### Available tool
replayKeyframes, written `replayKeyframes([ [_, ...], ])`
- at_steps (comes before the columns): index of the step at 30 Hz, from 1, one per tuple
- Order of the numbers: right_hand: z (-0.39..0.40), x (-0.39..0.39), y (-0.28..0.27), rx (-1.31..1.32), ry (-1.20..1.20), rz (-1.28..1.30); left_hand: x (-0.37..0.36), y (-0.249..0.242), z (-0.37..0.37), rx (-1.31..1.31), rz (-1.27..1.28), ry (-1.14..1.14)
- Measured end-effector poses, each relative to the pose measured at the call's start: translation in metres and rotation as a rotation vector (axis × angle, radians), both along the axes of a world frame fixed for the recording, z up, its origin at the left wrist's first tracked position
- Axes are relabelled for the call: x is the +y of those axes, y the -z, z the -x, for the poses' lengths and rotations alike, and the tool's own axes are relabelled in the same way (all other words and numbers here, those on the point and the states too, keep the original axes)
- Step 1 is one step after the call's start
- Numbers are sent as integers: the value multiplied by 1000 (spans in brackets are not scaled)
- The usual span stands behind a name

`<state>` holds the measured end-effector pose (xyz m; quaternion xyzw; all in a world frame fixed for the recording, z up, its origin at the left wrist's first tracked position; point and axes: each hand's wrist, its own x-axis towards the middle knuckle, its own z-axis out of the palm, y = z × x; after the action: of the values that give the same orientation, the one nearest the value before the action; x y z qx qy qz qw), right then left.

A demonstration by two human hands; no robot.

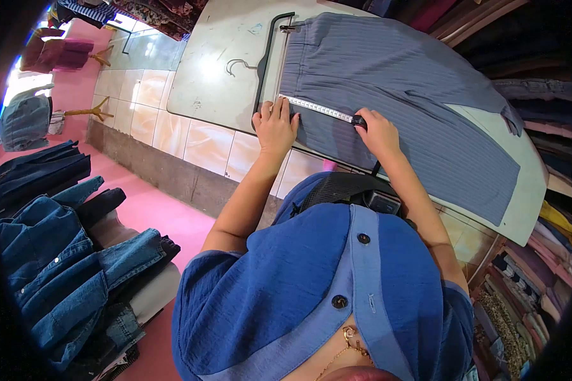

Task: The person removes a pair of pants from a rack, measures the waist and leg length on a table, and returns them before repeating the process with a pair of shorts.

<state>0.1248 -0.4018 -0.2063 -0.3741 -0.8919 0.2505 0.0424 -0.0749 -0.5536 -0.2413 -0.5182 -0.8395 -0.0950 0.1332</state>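
Note:
Blue-grey ribbed trousers (362, 57) lie on a white table, clipped at the waistband to a black hanger (260, 79) with a metal hook. A white tape measure (318, 109) stretches across them from the waistband. My left hand (276, 130) rests at the waistband edge and hanger bar, fingers extended and slightly apart, fingertips touching the tape's end. Closed round the black case at the other end of the tape is my right hand (379, 134), resting over the trouser leg. Its lower fingers are partly hidden.
The white table (203, 95) has rounded edges close to my body. Denim clothes (76, 254) hang at the left, and folded fabrics (521, 279) are stacked at the right. Wooden pegs (95, 109) stick out at the far left. A tiled floor (203, 149) shows below.

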Motion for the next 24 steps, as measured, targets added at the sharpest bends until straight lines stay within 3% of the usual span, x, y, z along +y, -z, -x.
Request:
replayKeyframes([
  [10, -19, 8, -2, 8, 59, -16, -3, -1, -7, -19, 56, -17],
  [24, -104, 34, -5, 4, 325, -1, -3, 1, -11, 43, 103, -30],
])
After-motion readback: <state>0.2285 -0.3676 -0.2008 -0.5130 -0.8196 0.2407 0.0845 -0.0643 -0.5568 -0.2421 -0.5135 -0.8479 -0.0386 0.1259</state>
